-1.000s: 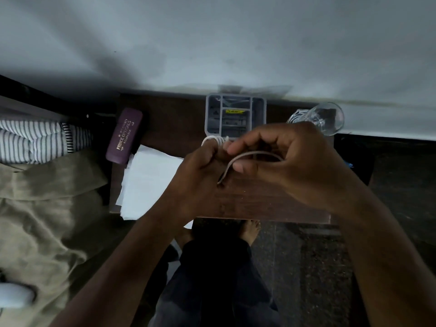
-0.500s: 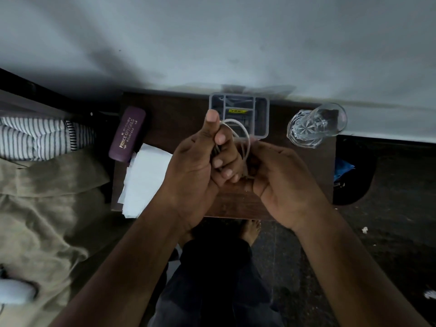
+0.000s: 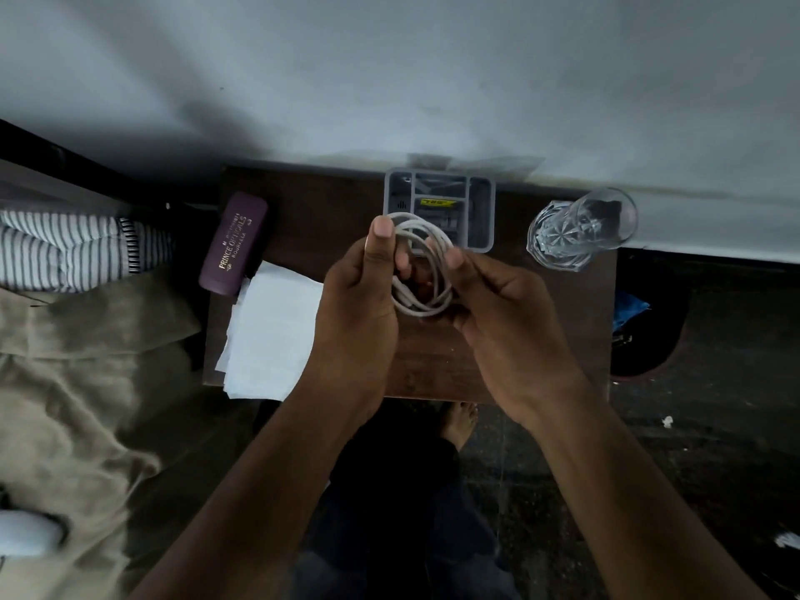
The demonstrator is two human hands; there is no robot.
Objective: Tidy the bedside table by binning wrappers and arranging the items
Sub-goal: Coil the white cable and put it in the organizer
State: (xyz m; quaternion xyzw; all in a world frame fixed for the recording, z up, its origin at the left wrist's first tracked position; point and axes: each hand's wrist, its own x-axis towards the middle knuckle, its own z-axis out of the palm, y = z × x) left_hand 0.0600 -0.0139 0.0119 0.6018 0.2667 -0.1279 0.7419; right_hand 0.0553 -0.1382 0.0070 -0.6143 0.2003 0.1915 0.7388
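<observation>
Fingers [image 3: 383,236] of both hands pinch a white cable [image 3: 422,270], coiled mid-frame above the tabletop [image 3: 433,361]. It looks light and floppy; best held across all the loops.

Organizer [image 3: 488,227] behind cable [image 3: 426,270] (glass [image 3: 571,231] rt)

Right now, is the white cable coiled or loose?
Coiled: the white cable sits in several round loops, held between the left hand and right hand.
</observation>
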